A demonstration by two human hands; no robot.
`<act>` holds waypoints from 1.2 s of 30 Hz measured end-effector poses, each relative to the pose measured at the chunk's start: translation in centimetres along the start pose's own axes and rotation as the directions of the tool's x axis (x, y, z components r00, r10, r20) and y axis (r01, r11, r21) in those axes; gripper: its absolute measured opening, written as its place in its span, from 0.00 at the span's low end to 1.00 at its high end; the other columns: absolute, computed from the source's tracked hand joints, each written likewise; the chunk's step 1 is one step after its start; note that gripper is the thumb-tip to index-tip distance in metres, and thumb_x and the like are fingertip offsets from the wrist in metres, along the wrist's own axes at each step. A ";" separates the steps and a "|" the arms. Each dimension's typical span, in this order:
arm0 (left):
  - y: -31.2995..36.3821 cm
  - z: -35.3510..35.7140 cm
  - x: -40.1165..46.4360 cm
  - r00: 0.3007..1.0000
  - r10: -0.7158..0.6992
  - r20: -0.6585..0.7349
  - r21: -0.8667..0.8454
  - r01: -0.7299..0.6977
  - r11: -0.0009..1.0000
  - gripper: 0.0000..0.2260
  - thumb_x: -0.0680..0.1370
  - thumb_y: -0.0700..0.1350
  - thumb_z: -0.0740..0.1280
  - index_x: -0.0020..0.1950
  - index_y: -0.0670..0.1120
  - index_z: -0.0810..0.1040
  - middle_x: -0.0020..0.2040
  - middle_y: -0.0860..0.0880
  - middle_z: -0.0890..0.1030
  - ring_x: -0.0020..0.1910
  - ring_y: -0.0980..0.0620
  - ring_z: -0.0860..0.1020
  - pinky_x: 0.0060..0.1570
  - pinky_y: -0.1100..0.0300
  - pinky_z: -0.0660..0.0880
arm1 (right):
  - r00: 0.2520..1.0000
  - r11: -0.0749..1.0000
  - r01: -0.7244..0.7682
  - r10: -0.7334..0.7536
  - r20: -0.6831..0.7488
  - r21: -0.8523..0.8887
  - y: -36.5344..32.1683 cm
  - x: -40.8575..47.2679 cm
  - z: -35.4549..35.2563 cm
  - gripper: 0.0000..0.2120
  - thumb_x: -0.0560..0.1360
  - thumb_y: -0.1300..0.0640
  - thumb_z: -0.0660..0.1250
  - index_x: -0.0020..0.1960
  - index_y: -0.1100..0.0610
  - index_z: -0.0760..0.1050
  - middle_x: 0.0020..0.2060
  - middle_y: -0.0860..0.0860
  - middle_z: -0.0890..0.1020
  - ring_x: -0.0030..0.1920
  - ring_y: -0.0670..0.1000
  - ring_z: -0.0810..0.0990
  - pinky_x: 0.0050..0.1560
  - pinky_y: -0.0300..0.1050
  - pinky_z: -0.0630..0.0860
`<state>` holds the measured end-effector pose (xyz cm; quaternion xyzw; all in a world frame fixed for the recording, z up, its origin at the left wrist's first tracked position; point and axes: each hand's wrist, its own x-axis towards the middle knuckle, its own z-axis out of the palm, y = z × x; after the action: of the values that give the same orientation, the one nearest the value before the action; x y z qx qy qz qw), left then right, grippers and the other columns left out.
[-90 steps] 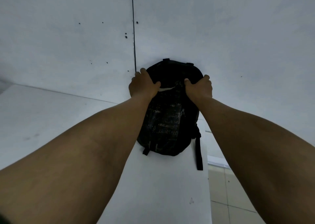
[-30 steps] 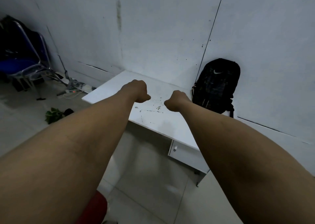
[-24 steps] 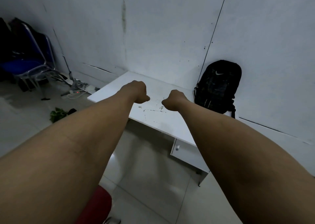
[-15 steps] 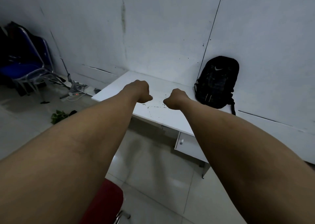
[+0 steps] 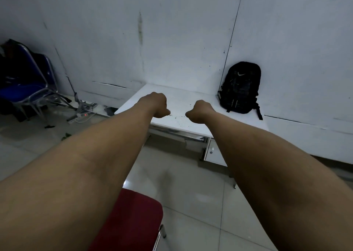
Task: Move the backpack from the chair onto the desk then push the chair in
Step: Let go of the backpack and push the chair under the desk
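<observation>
The black backpack [image 5: 241, 87] stands upright on the white desk [image 5: 179, 101], at its far right, leaning against the wall. A chair with a red seat [image 5: 133, 220] and a metal frame shows at the bottom, below my arms, well back from the desk. My left hand [image 5: 157, 107] and my right hand [image 5: 199, 111] are stretched out in front of me over the desk's front edge. Both are curled into fists and hold nothing. Neither hand touches the backpack or the chair.
A blue chair [image 5: 24, 90] with a chrome frame stands at the far left by the wall. A power strip with cables [image 5: 82, 115] lies on the tiled floor near it. A drawer unit [image 5: 214, 152] sits under the desk's right side.
Three seconds ago both hands gripped the backpack top against the wall. They have let go. The view has since pulled back from the desk, and more of the red chair seat shows.
</observation>
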<state>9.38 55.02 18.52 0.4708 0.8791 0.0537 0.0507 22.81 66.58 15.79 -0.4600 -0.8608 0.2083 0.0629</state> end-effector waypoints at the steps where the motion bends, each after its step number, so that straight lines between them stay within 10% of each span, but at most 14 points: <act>1: -0.4 -0.1 -0.6 1.000 0.003 -0.004 -0.001 -0.003 1.000 0.13 0.77 0.54 0.69 0.54 0.46 0.80 0.56 0.46 0.81 0.54 0.44 0.79 0.54 0.50 0.78 | 1.000 1.000 0.000 0.000 -0.002 -0.005 -0.4 -0.6 0.1 0.10 0.75 0.57 0.64 0.39 0.56 0.65 0.38 0.51 0.73 0.37 0.51 0.72 0.49 0.49 0.72; 36: -17.3 1.2 -17.2 0.997 0.064 0.030 0.011 -0.065 0.998 0.11 0.76 0.55 0.70 0.52 0.48 0.80 0.55 0.46 0.80 0.52 0.45 0.79 0.54 0.51 0.78 | 0.997 0.998 0.022 -0.017 0.074 -0.064 -14.8 -18.8 10.7 0.10 0.77 0.52 0.66 0.51 0.56 0.68 0.47 0.53 0.72 0.47 0.56 0.74 0.52 0.48 0.76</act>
<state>4.81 31.16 15.51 0.5000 0.8629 0.0432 0.0592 18.97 40.74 13.82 -0.4455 -0.8733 0.1963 0.0184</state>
